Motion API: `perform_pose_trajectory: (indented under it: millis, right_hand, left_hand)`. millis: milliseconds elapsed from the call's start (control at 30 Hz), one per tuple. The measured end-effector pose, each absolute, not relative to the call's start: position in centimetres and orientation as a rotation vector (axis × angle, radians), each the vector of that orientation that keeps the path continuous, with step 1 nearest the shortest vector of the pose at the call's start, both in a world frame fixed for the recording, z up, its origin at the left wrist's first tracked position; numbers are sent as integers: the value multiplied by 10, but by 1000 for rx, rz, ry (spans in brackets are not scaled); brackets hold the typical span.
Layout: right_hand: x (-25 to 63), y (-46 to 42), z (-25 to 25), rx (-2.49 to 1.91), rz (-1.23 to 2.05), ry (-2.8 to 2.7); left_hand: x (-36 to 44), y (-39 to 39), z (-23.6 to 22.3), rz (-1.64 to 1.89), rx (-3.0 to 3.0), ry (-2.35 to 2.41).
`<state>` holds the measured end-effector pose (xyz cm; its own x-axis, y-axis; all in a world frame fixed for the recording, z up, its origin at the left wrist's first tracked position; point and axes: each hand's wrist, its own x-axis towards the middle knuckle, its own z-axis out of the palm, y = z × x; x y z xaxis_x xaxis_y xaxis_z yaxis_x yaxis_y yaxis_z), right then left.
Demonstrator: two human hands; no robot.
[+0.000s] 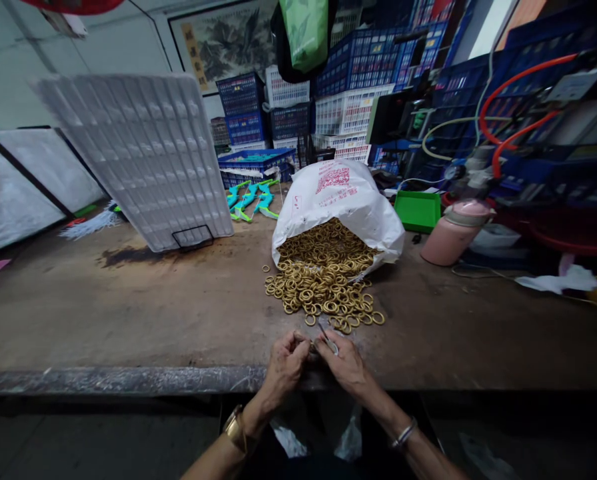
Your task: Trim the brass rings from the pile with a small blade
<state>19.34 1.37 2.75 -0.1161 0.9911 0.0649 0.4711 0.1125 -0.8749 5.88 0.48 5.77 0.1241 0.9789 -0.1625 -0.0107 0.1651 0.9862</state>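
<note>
Close to the table's front edge, my left hand (289, 357) is closed in a pinch, and the small thing at its fingertips is mostly hidden. My right hand (346, 363) faces it, fingers wrapped round a slim metal tool (331, 344) with a dark pointed end and a pale curved part. The fingertips of both hands almost meet. Just beyond them lies a loose heap of gold rings (323, 290). These spill from the mouth of a white sack (343, 193) with red print, which lies on its side and holds many more.
A tall translucent ribbed panel (143, 160) leans in a black wire stand (192, 237) at the left. Teal and green plastic parts (251, 199) lie behind. To the right are a green tray (417, 211) and a pink bottle (456, 233) with red hoses. Stacked crates (353, 110) fill the back.
</note>
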Motion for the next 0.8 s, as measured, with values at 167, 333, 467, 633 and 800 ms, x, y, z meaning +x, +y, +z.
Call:
perform_pose_trajectory:
  millis: [167,333,467,633,800]
  right_hand:
    - [190,16,28,-1450,1010,-1651]
    - [190,14,26,-1407,1133,-1632]
    - [189,13,26,-1403,1092,-1617]
    - [186,14,26,-1441,962,-1589]
    - [186,17,28,-1495,986,-1504]
  left_hand:
    - [58,3,61,939,958,1153]
    - [57,3,54,962,706,1090]
    - [57,2,51,972,606,1026]
    - [56,2,45,959,676,1091]
    - [53,1,39,948,1064,1285]
